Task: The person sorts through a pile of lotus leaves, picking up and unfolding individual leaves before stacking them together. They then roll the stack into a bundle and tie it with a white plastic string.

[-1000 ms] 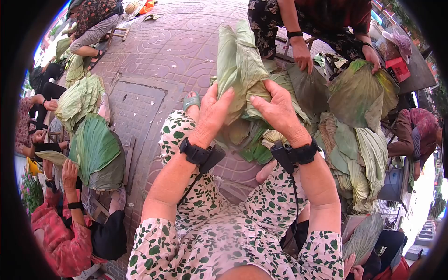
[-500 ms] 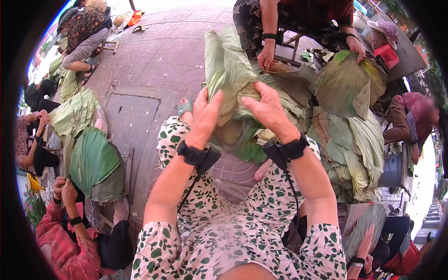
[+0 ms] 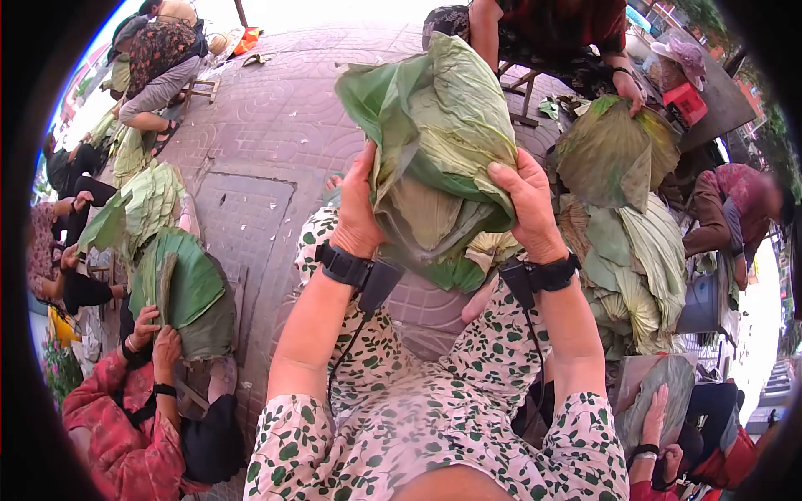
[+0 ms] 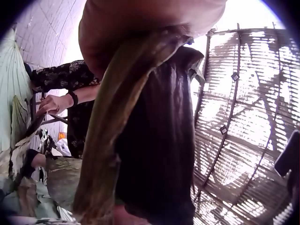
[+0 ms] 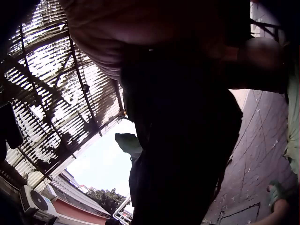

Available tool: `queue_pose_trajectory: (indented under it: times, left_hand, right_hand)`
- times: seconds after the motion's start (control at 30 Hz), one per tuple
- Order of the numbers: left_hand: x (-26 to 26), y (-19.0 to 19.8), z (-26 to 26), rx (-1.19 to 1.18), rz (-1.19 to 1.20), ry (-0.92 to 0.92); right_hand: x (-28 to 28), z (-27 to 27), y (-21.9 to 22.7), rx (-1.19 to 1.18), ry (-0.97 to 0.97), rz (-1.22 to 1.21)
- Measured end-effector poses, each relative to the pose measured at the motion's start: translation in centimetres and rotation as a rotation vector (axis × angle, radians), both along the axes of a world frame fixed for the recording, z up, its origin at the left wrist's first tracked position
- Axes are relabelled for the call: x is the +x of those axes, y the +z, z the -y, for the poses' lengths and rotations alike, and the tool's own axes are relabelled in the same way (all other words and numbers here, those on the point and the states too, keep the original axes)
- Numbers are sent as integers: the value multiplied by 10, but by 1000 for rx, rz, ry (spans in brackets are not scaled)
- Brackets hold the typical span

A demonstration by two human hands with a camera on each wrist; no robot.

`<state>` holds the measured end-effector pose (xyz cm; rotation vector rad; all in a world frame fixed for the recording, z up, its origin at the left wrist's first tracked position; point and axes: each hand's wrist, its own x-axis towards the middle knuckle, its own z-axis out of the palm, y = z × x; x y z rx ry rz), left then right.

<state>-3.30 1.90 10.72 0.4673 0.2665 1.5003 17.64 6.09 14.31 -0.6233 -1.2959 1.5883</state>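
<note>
Both hands hold a broad bundle of lotus leaves (image 3: 459,117) in front of the knees, pale green and wrinkled, with a darker green flap folded out on its left. My left hand (image 3: 357,217) grips the lower left edge, its fingers mostly hidden behind the leaf. On the opposite edge my right hand (image 3: 532,204) pinches the bundle, thumb on top and fingers underneath. In the left wrist view a brownish leaf fold (image 4: 105,126) hangs below the hand. The right wrist view shows the held bundle (image 5: 183,150) as a dark shape.
To the right lies a thick pile of lotus leaves (image 3: 656,275). Across from me a seated person holds a leaf (image 3: 618,154). On the left, people handle leaves beside a stack (image 3: 196,284). A red box (image 3: 689,104) stands at upper right.
The narrow, folded bundle has spread into a wide, rounded shape. My hands have moved further apart along its edges. At lower left, another person has brought a leaf strip over their stack.
</note>
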Motion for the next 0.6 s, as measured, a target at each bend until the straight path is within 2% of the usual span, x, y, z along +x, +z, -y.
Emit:
queue_pose_trajectory:
  times: [0.03, 0.1, 0.2, 0.33, 0.4, 0.5, 0.6]
  left_hand:
    - [-2, 6, 3, 124, 182, -145]
    - [-2, 11, 6, 127, 214, -180]
    - [3, 12, 4, 20, 92, -22]
    - [9, 11, 1, -91, 42, 44]
    - [6, 1, -6, 24, 151, -63]
    - [5, -13, -6, 125, 133, -53]
    - [10, -24, -9, 158, 178, -10]
  right_hand:
    - [3, 4, 2, -49, 20, -82]
    - [9, 10, 0, -51, 10, -86]
    - [17, 15, -11, -35, -22, -66]
    - [20, 14, -13, -58, -32, -57]
    - [19, 13, -15, -71, -52, -46]
    - [15, 14, -17, -38, -134, 49]
    - [10, 17, -13, -3, -138, 39]
